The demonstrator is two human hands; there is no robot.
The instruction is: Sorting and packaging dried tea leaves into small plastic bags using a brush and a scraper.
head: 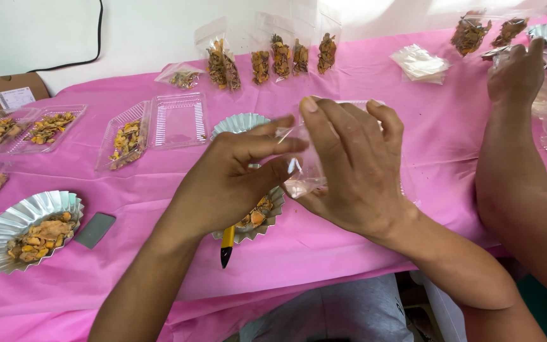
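At about 9 o'clock, clear plastic trays [26,130] hold yellow-orange dried pieces. Lower, near 8 o'clock, a shiny foil dish [7,228] holds more dried pieces, and a small grey card [95,229] lies just beside it. A clear hinged box [153,126] sits open at about 10 o'clock, with dried pieces in its left half and nothing in its right half.

In the middle, the left hand [226,183] pinches the edge of a small clear bag [302,168] between thumb and fingers. The right hand [356,174] holds the same bag from the other side, its fingers curled around it. The bag looks empty and sits just above a second foil dish [242,123] that has a few orange pieces in it. A yellow and black pen [226,244] pokes out under the left hand, at about 6 o'clock.

At 12 o'clock, a row of small filled bags [273,57] stands by the wall, each with brown and orange dried bits inside.

At about 1 o'clock lies a flat pile of empty clear bags [420,63]. At 2 o'clock, another person's hand [515,73] rests with fingers bent on clear plastic. Everything sits on a pink tablecloth [438,139].
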